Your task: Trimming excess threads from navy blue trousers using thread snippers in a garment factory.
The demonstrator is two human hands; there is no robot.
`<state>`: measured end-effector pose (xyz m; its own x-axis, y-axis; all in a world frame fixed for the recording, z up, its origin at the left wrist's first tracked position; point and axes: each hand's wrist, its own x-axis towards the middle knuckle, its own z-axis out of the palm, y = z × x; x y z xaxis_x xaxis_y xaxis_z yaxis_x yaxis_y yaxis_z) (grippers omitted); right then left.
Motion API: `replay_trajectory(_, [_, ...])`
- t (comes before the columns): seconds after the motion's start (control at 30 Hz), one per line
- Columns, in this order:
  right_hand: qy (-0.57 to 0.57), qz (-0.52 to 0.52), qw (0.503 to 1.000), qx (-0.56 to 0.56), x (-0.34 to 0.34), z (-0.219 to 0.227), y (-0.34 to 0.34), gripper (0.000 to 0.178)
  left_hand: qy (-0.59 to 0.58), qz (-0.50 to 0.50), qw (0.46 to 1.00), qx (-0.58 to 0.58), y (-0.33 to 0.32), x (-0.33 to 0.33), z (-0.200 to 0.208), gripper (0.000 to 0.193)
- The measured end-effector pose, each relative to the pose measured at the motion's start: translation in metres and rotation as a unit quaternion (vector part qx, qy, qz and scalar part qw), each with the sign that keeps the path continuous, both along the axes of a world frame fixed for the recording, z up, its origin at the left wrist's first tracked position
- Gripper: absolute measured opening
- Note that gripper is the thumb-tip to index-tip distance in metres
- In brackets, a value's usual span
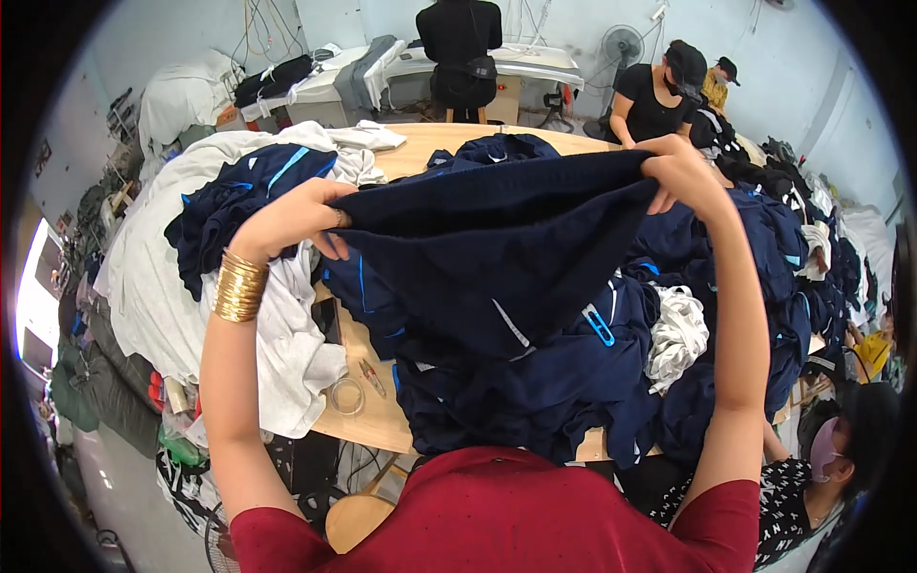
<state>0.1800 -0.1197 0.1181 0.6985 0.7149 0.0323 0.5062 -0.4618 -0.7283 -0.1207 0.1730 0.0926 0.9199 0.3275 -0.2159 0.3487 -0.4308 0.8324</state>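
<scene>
A pair of navy pants (478, 277) is stretched wide by the waistband between my two hands, its dark opening facing up. My left hand (298, 218) pinches the left end of the waistband. At the other end my right hand (680, 177) grips the waistband's right edge. A short white stripe shows on the front. Below and behind it lies a heap of navy garments (525, 401) with bright blue details. Beside the heap, to the right, sits a tangled bundle of white strips (676, 329). How far the legs hang is hidden among the heap.
Light grey fabric (158, 272) is piled at the left, with another navy garment (239, 196) on it. Small thread snips (373, 378) and a clear ring (346, 395) lie on the wooden table (363, 425). A co-worker (659, 95) stands across the table; another (821, 468) is close at right.
</scene>
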Motion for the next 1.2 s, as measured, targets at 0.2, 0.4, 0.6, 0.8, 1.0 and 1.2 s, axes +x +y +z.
replay_trajectory(0.2, [0.034, 0.054, 0.998, 0.02, 0.001, 0.024, -0.018, 0.031, -0.006, 0.032, 0.999, -0.003, 0.008, -0.035, 0.03, 0.049])
replay_trajectory(0.4, [0.08, 0.067, 0.994, 0.032, 0.012, 0.027, -0.014, 0.033, -0.063, 0.161, 0.985, 0.0, 0.003, -0.04, 0.039, 0.049])
replay_trajectory(0.6, [0.032, 0.129, 0.987, 0.094, -0.037, 0.014, 0.026, 0.035, -0.075, -0.156, 0.936, 0.307, -0.019, 0.003, 0.018, 0.059])
replay_trajectory(0.8, [-0.351, 0.286, 0.891, -0.033, -0.11, 0.0, 0.03, 0.021, -0.132, -0.19, 0.956, 0.178, -0.099, 0.033, -0.043, 0.027])
replay_trajectory(1.0, [-0.322, 0.156, 0.911, -0.202, -0.064, -0.016, -0.034, 0.028, -0.176, -0.097, 0.911, 0.36, -0.106, -0.036, 0.011, 0.017])
replay_trajectory(1.2, [-0.25, 0.168, 0.933, -0.195, 0.031, -0.01, 0.019, 0.031, -0.094, 0.061, 0.865, 0.489, 0.042, -0.014, -0.04, 0.021])
